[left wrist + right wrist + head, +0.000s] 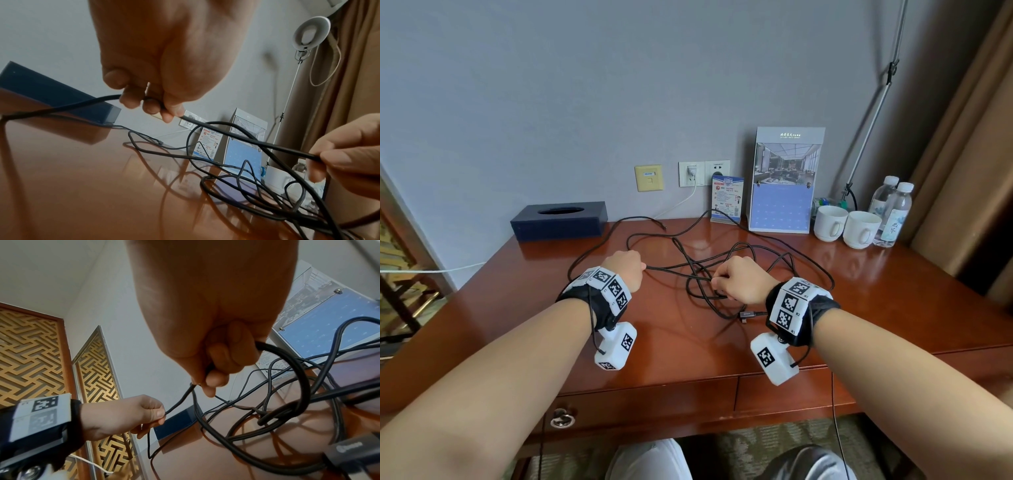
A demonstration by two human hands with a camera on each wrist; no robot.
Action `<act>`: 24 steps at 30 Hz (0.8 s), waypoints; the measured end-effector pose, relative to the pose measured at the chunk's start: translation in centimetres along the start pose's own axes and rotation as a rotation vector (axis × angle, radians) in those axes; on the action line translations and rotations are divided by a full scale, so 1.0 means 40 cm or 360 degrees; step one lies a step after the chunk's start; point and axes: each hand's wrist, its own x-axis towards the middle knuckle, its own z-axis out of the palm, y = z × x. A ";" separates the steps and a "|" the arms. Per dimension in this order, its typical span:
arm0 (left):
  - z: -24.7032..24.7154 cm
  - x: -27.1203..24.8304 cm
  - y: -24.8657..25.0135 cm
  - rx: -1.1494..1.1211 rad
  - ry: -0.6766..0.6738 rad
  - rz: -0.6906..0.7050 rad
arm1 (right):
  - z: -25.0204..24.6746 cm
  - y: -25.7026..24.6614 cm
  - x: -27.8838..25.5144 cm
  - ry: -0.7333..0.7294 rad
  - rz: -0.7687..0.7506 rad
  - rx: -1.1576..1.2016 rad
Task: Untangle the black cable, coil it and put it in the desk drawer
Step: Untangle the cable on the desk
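Note:
The black cable (702,270) lies in a loose tangle over the middle of the brown desk (893,308). My left hand (626,267) pinches one strand at the tangle's left side, fingers curled round it (148,100). My right hand (736,281) grips the cable (257,142) a short way to the right, and a stretch runs lifted between the two hands. In the right wrist view a thick loop (306,386) hangs from my right hand (216,366), with my left hand (131,415) beyond. One plug (748,315) lies near my right wrist. The desk drawers (647,401) below are closed.
A dark tissue box (560,219) sits back left. A small card (726,198), a calendar stand (784,181), two white cups (830,222) and water bottles (892,209) line the back right. A white charger lead (681,202) hangs from the wall socket.

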 end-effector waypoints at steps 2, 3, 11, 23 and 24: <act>-0.001 -0.002 -0.001 0.0011 -0.0004 -0.0014 | -0.001 0.002 0.002 -0.0011 -0.0004 -0.0019; -0.002 -0.002 -0.001 0.0011 -0.0008 -0.0018 | -0.001 0.004 0.002 -0.0019 -0.0002 -0.0020; -0.004 -0.007 -0.031 -0.0016 -0.0018 -0.0085 | 0.003 0.027 0.010 -0.0023 0.0014 -0.0070; -0.007 -0.029 0.053 -0.0302 -0.0108 0.0253 | -0.008 0.052 0.025 0.0084 0.0056 -0.0175; -0.008 -0.030 0.070 -0.0360 -0.0133 0.0334 | -0.005 0.052 0.026 0.0090 0.0055 -0.0175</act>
